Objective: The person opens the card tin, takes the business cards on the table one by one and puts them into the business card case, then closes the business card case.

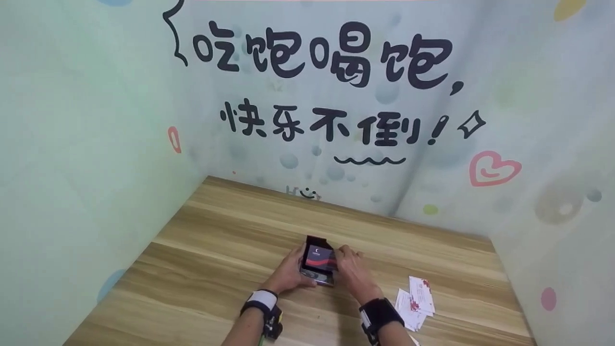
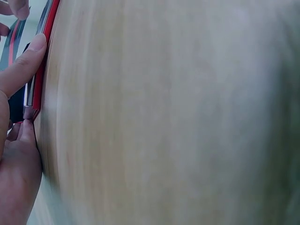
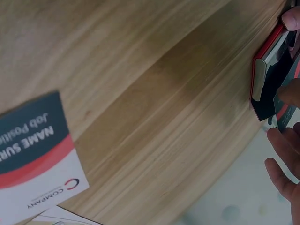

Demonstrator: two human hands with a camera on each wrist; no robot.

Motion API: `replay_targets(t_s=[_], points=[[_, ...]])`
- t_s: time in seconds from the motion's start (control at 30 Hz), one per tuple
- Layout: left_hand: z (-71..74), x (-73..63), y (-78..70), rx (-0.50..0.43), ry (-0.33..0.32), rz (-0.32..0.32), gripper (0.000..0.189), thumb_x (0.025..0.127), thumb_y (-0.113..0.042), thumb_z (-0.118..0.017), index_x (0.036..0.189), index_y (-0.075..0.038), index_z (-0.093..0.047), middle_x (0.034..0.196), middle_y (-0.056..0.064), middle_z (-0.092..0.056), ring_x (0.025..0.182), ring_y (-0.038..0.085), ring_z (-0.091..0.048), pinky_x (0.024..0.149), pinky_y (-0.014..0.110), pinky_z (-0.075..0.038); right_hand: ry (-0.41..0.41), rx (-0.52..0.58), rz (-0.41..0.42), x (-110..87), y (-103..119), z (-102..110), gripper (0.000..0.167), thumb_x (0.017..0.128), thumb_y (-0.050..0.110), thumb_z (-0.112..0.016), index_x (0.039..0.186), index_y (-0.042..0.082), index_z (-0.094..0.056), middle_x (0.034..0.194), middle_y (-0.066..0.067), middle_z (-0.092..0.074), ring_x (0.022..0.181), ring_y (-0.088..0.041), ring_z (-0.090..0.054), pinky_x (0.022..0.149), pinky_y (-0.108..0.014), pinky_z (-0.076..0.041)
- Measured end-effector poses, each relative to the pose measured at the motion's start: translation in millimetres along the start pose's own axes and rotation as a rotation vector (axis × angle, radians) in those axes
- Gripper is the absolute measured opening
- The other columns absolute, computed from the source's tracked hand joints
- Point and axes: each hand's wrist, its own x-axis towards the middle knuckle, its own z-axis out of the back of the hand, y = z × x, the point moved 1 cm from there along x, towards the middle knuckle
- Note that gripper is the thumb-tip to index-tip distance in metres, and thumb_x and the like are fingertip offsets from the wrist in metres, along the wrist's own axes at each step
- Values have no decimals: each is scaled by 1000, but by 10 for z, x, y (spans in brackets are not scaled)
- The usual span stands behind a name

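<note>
My left hand (image 1: 288, 271) grips a small business card case (image 1: 315, 240) from its left side, the thumb across its near edge. The case lies opened, with a black inside, a shiny metal edge and a red outer rim (image 2: 39, 89). A dark business card (image 1: 319, 253) with a red stripe lies over the inside of the case. At the card's right side, my right hand (image 1: 353, 271) pinches its edge between thumb and fingers. In the right wrist view the card (image 3: 281, 111) stands at a slant beside the case's black interior.
Several white cards with red print (image 1: 421, 294) lie loosely overlapping on the wooden table (image 1: 230, 230), right of my right forearm. A dark, red and white card (image 3: 37, 164) also lies there in the right wrist view. Printed wall sheets (image 1: 307, 91) enclose the table's back and sides.
</note>
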Motion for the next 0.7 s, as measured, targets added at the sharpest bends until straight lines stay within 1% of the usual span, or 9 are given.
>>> replay_targets(t_s=[0.07,0.13,0.3,0.47,0.6,0.7], points=[[0,6,7,21,-4,12,117,63,-3,-91,157,4,-21,154,29,-38,144,41,-38,122,52,-28,31,-13,-3,12,13,-13,51,69,11,-84,114,-5,-66,105,-17,-65,88,-30,-68,79,-44,-56],[-1,10,11,26,-3,23,118,63,-3,-91,157,3,-19,154,29,-37,144,40,-38,122,51,-28,48,-39,0,12,19,-27,52,67,13,-85,113,-4,-66,104,-16,-65,87,-30,-67,78,-44,-55],[4,0,15,40,4,40,121,65,-4,-90,157,5,-14,158,31,-29,147,41,-33,122,51,-27,50,-78,-4,18,28,-65,52,66,15,-86,111,-3,-68,102,-15,-65,86,-30,-66,74,-43,-54],[17,-5,18,85,-2,70,120,66,-9,-91,157,6,-16,159,30,-29,148,42,-28,124,53,-22,46,-75,-15,57,52,-90,48,68,15,-83,110,-3,-68,101,-15,-66,86,-30,-67,72,-43,-55],[10,-9,12,108,-2,96,119,66,-10,-91,156,9,-16,158,31,-29,147,44,-30,123,54,-24,41,-56,-18,79,71,-98,48,67,14,-84,109,-3,-68,99,-15,-65,85,-30,-66,72,-44,-54],[6,-19,12,110,-4,109,119,65,-9,-91,156,9,-16,157,32,-31,146,44,-32,123,54,-25,51,-39,-25,86,82,-106,49,67,14,-85,109,-3,-68,99,-16,-65,86,-31,-66,72,-45,-53]])
